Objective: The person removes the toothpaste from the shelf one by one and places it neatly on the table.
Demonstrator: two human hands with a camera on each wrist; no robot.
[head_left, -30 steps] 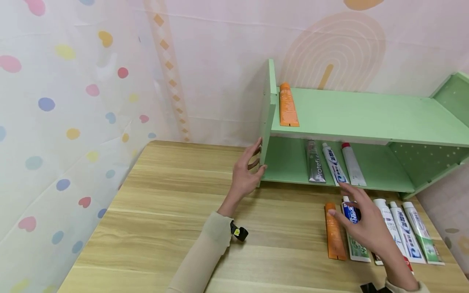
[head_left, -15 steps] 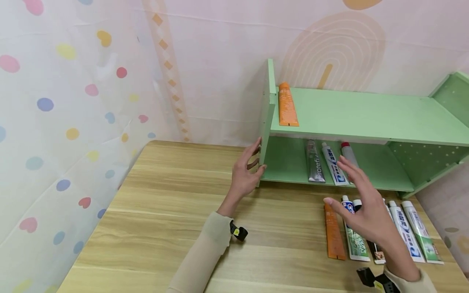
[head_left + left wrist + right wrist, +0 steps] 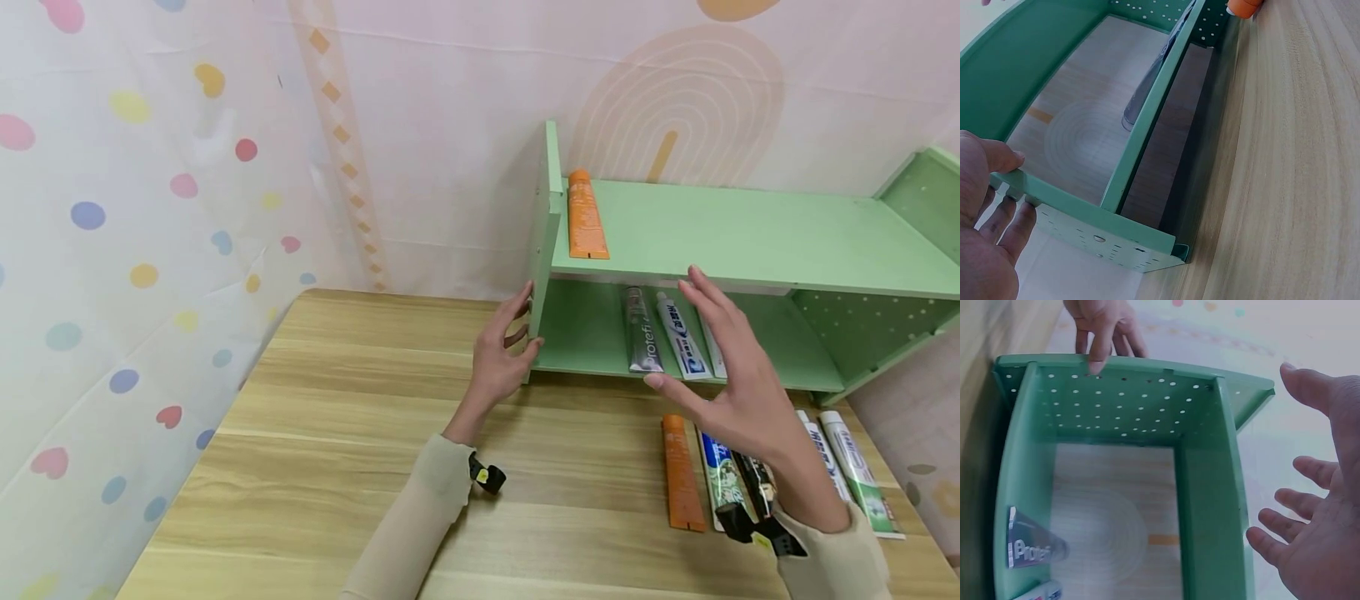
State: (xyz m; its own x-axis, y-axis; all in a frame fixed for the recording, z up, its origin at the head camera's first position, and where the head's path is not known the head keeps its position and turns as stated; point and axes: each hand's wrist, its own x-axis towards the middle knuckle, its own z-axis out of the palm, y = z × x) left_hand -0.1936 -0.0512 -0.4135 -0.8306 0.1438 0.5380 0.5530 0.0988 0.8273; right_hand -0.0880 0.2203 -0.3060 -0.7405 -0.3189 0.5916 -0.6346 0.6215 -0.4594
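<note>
Left hand (image 3: pixel 498 358) pinching shelf (image 3: pixel 542 275) side panel, right hand (image 3: pixel 731 383) fingers spread, empty.

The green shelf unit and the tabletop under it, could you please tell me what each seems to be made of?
The green shelf unit looks like painted board, wood or composite: flat matte mint panels with square edges, and side panels perforated with rows of small holes. I cannot tell which board. The tabletop looks like light wood or wood-effect laminate: long streaky grain bands under a smooth, slightly glossy finish.

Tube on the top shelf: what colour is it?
Orange. The tube lies flat at the left end of the green shelf; the head view shows it best.
</note>
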